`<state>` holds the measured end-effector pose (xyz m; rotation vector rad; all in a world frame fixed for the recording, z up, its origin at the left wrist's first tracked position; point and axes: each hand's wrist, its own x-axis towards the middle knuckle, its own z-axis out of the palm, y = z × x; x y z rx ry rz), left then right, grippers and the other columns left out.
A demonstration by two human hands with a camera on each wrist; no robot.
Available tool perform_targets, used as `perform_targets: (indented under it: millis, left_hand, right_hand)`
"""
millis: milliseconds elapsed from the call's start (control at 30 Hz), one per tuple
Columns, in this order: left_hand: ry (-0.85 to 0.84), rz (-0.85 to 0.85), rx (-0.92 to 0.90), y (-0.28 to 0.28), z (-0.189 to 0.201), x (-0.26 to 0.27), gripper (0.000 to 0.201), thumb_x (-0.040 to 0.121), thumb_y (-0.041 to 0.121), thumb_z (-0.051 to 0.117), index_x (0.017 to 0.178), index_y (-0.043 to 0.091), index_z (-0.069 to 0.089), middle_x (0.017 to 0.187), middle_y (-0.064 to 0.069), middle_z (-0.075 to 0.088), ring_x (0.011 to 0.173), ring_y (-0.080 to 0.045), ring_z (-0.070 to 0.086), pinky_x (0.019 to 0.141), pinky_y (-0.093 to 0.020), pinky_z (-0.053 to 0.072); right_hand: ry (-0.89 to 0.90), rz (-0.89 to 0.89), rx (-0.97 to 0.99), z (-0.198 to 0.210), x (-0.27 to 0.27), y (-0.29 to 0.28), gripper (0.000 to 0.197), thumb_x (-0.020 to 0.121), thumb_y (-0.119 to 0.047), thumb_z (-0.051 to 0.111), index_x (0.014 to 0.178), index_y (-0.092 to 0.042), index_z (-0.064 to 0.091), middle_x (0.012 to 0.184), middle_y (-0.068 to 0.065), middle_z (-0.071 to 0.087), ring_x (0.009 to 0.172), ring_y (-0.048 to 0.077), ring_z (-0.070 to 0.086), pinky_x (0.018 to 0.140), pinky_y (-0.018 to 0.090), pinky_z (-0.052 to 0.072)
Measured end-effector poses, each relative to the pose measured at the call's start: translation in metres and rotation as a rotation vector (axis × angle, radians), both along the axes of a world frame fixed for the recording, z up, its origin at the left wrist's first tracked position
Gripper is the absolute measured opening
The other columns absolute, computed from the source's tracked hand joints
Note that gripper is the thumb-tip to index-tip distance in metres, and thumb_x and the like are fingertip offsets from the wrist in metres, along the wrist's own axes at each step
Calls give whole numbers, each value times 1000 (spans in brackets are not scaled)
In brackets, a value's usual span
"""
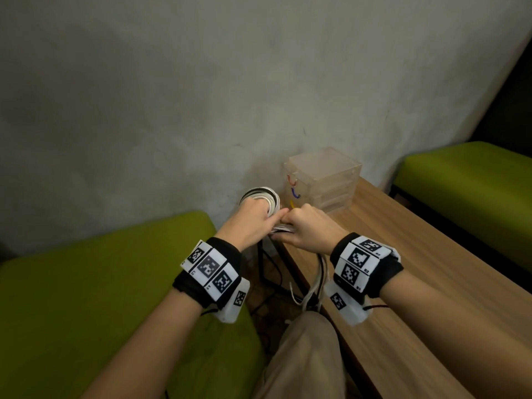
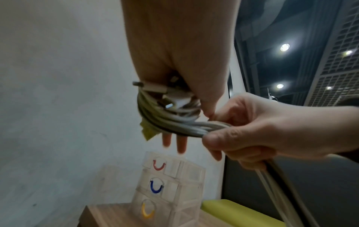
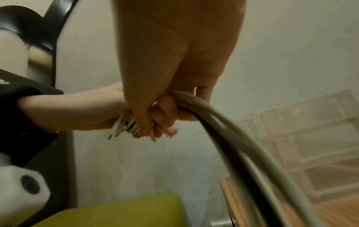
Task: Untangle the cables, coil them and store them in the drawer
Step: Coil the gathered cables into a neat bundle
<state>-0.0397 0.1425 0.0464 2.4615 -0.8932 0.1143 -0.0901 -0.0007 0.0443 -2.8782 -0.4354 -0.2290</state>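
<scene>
Cables (image 2: 167, 116) coil around left hand (image 1: 253, 223); no legible writing.

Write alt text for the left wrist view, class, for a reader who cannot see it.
A left hand holds a coil of grey and white cables wound round its fingers, plugs tucked at the top, while the right hand grips the loose strands leading off the coil. Below, a clear drawer unit with red, blue and yellow handles stands on a wooden table.

Left hand (image 1: 250, 223) raised, fingers extended, thumb pressing inward; right hand (image 1: 309, 227) fisted just beside it, thumbs touching.
</scene>
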Motion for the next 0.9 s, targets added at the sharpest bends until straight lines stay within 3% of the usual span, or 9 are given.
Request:
perform_targets:
  millis: [100, 167, 267, 367, 533, 667, 733, 800, 900]
  left_hand:
    - [124, 6, 80, 2, -4, -4, 51, 95, 36, 44, 50, 13, 30, 54, -1, 35, 49, -13, 32, 50, -30, 18]
    - [235, -15, -41, 4, -7, -5, 49, 94, 28, 48, 49, 15, 32, 51, 1, 36, 46, -13, 36, 52, -30, 26]
    - [542, -165, -233, 13, -4, -6, 40, 88, 23, 58, 52, 10, 47, 42, 3, 51, 42, -3, 49, 53, -21, 39]
    - [809, -376, -242, 21, -2, -4, 22, 83, 23, 65, 71, 4, 66, 57, -10, 63, 55, -21, 61, 63, -30, 49]
    - [934, -468, -266, 29, 6, -3, 10, 84, 1, 59, 78, 5, 66, 60, -7, 63, 59, -16, 63, 59, -21, 50]
    - [925, -513, -192, 35, 5, -1, 12, 80, 6, 62, 92, 9, 65, 82, -11, 66, 77, -14, 64, 76, -19, 48]
    - [921, -523, -196, 36, 5, -2, 16, 81, 8, 62, 96, 11, 63, 89, -13, 64, 84, -14, 63, 82, -20, 46]
    - [934, -525, -197, 37, 3, -2, 16, 84, 2, 60, 99, 9, 62, 89, -9, 64, 86, -12, 62, 84, -19, 46]
    - [905, -506, -172, 37, 4, -2, 16, 85, 0, 58, 97, 9, 61, 87, -5, 64, 85, -9, 62, 82, -17, 47]
  right_hand:
    - [6, 16, -45, 14, 0, -5, 42, 73, -54, 68, 96, -19, 71, 81, 7, 71, 78, 23, 63, 59, 28, 36]
    - [15, 59, -79, 21, 2, -8, 46, 68, -58, 68, 86, -16, 72, 72, 3, 69, 69, 21, 61, 56, 30, 39]
    - [27, 105, 2, 27, 6, -14, 48, 65, -56, 73, 66, -8, 64, 48, -8, 47, 47, 11, 42, 47, 23, 30]
    - [26, 184, 80, 32, 9, -19, 47, 64, -53, 73, 63, -8, 62, 48, -7, 49, 44, 9, 39, 45, 19, 26]
    - [-112, 282, 32, 29, 11, -27, 56, 66, -64, 60, 62, -8, 56, 48, -3, 47, 42, 9, 37, 45, 18, 23]
    - [-236, 311, -23, 24, 10, -33, 53, 72, -63, 54, 64, -10, 52, 53, -8, 43, 47, 9, 37, 46, 20, 28]
    - [-269, 313, -41, 24, 10, -34, 55, 73, -64, 49, 69, -9, 54, 56, -6, 45, 49, 9, 38, 46, 26, 33]
    - [-268, 302, -28, 26, 6, -33, 59, 74, -66, 46, 90, -10, 57, 58, -7, 45, 50, 7, 38, 47, 26, 34]
    - [-300, 318, -46, 23, -2, -28, 72, 83, -63, 38, 139, -19, 26, 66, -6, 48, 51, 3, 33, 47, 21, 33]
